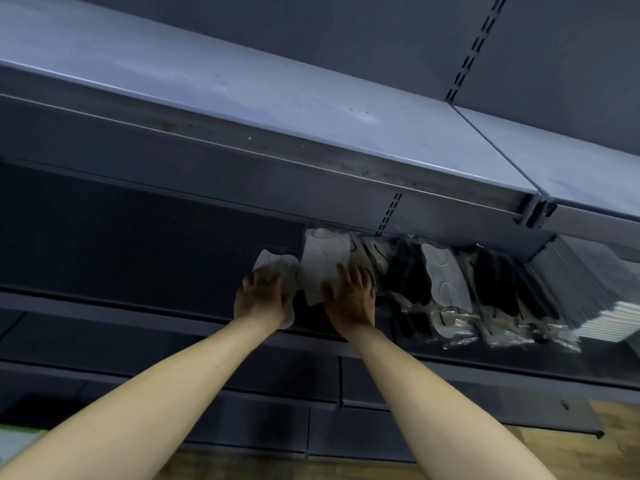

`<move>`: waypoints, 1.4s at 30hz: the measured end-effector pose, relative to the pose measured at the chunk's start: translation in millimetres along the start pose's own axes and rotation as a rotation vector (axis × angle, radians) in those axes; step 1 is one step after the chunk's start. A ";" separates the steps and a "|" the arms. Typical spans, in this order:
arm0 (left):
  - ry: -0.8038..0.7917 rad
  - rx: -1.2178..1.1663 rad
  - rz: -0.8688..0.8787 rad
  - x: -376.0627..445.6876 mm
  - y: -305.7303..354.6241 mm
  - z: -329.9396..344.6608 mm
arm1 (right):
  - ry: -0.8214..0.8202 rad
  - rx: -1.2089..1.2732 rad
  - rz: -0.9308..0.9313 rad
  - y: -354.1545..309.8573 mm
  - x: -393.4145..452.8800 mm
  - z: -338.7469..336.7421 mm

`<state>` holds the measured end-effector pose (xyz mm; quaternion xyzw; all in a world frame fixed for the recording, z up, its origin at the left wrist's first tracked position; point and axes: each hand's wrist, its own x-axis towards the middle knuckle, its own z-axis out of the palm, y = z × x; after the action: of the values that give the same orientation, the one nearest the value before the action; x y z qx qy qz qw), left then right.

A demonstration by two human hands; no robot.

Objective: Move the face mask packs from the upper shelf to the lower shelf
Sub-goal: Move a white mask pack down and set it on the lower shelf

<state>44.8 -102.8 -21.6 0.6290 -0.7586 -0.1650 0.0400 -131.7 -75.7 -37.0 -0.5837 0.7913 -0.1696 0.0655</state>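
A: Start close. What's nearest?

B: Two bare forearms reaching up and away. The left hand (260,299) has its fingers curled over a white mask pack (277,268) at the left end of the row. The right hand (350,295) lies on the next white pack (323,263), fingers spread and only slightly bent. Whether the thumb pinches from underneath I cannot tell.

A: So what step is this?

B: I'd judge the pick-up: both hands are on packs that sit on the shelf (450,370) the row stands on, near its front edge. Nothing is lifted clear yet.

A: And the rest of the stock?

B: To the right of the hands, the remaining packs (450,289) lean together in a tight row, black, white and cream masks in clear wrappers, running toward the shelf's right end, where a stack of flat pale items (595,306) sits just beside them.

A: What does the next move call for?

B: Probably firming both grips, then drawing the two packs out toward the front edge and down to a lower shelf (467,419), whose dark front shows beneath. The wrappers look slick and the packs lean on each other, so pulling the right one could drag its neighbour or topple the row.

A: Farthest back?

B: A bare grey shelf (242,81) overhead, and behind it the dark back panel with a slotted upright (474,46).
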 end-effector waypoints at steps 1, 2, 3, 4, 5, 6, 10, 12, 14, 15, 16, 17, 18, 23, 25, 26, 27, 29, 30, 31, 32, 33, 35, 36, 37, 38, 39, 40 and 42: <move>0.004 -0.034 -0.003 1.8 0.4 0.3 | 0.005 -0.024 0.041 5.8 2.5 0.0; 0.004 -0.060 -0.004 3.6 0.3 0.6 | -0.011 -0.033 0.086 11.6 4.7 -0.4; -0.002 -0.068 0.004 6.5 1.0 2.1 | -0.047 -0.027 0.127 17.5 6.5 -1.3; -0.008 -0.058 0.026 9.2 1.6 4.0 | -0.093 -0.015 0.147 22.0 6.7 -2.8; -0.013 -0.039 0.067 12.2 2.2 6.7 | -0.132 -0.009 0.143 25.6 5.8 -2.8; -0.016 -0.024 0.126 14.8 3.4 9.4 | -0.145 -0.010 0.123 27.6 3.9 -2.5; -0.036 0.057 0.389 17.1 12.7 21.2 | -0.008 -0.020 0.035 26.8 -6.6 2.9; -0.055 0.086 0.476 15.9 19.6 25.7 | 0.020 -0.010 -0.012 25.7 -13.4 4.0; -0.066 0.122 0.504 15.9 25.5 27.9 | 0.036 0.008 -0.075 26.9 -20.8 5.5; -0.058 0.152 0.495 16.7 26.7 27.8 | 0.062 0.006 -0.101 28.0 -24.3 6.3; -0.045 0.178 0.474 17.9 26.2 27.0 | 0.102 -0.005 -0.111 29.5 -27.1 7.0; -0.028 0.188 0.447 19.4 23.7 24.8 | 0.146 -0.016 -0.104 32.1 -27.7 9.4; -0.010 0.183 0.422 21.9 20.2 21.8 | 0.190 -0.024 -0.079 34.7 -27.3 11.3; -0.027 0.170 0.344 32.5 5.6 13.2 | 0.248 -0.025 0.066 36.8 -22.7 19.9; -0.034 0.139 0.280 31.6 9.8 14.4 | 0.150 -0.006 0.062 35.9 -24.1 18.9; -0.019 0.131 0.279 30.2 13.4 16.5 | 0.087 -0.014 0.038 36.5 -24.9 17.2; 0.009 0.141 0.325 28.5 18.0 19.0 | 0.037 -0.030 0.008 37.9 -25.4 15.7; 0.028 0.171 0.496 23.8 29.6 25.3 | -0.008 -0.044 -0.032 40.4 -26.5 12.8; 0.012 0.180 0.558 21.8 35.5 29.4 | -0.013 -0.038 -0.031 41.1 -27.0 11.2; -0.009 0.196 0.573 20.2 40.3 32.2 | -0.009 -0.028 -0.020 41.3 -27.0 9.7; -0.022 0.215 0.551 19.5 42.4 33.7 | 0.006 -0.016 -0.008 41.7 -26.7 9.8; -0.023 0.238 0.517 20.0 42.8 35.1 | 0.030 0.003 0.006 43.2 -26.2 9.9; -0.004 0.281 0.460 20.1 40.5 34.2 | 0.104 0.054 0.030 50.1 -24.8 11.0; 0.005 0.276 0.437 20.2 38.8 33.6 | 0.139 0.076 0.043 54.3 -23.9 11.1; 0.010 0.254 0.417 20.3 37.4 32.8 | 0.169 0.101 0.060 57.9 -22.7 10.7; 0.014 0.225 0.405 20.4 37.1 31.7 | 0.199 0.138 0.078 60.2 -21.7 9.3; 0.018 0.202 0.398 20.2 37.7 30.7 | 0.228 0.188 0.095 61.2 -20.7 7.7; 0.018 0.185 0.395 19.9 39.1 30.9 | 0.253 0.238 0.107 60.2 -20.1 5.5; 0.012 0.156 0.408 18.4 43.8 32.9 | 0.285 0.305 0.106 55.0 -19.7 3.1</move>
<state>-9.0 -107.3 -42.2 0.4646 -0.8804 -0.0905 0.0281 -174.3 -43.3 -60.7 -0.4946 0.7874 -0.3645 0.0491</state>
